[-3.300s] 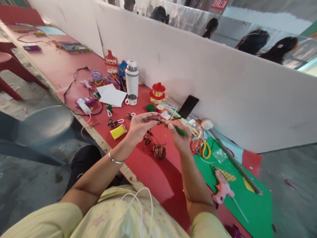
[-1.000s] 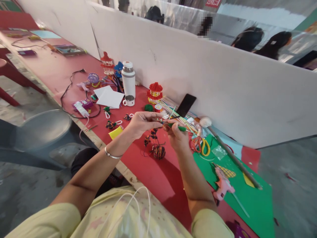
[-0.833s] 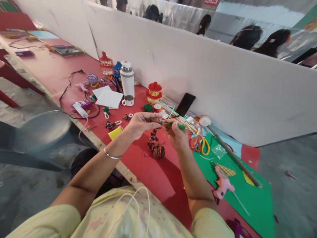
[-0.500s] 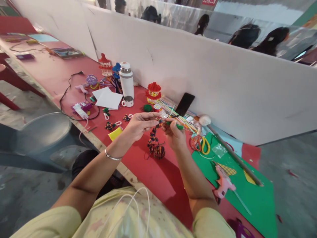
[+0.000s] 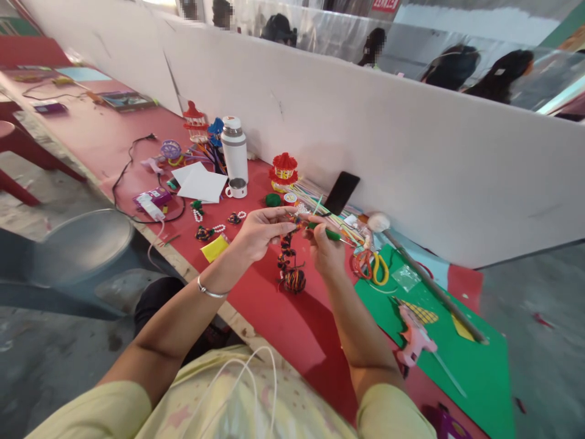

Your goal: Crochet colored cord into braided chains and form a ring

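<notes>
While my right hand is gripping one green-handled tool, my left hand is pinching one multicoloured crocheted strip. The strip is hanging above one red table, beside one yarn ball.

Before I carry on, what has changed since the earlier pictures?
The yarn strip swung right and hangs nearer above the yarn ball. Nothing was visibly grabbed or released: left hand still pinches the strip, right hand the green-handled tool. Phone and glue gun stayed put.
</notes>
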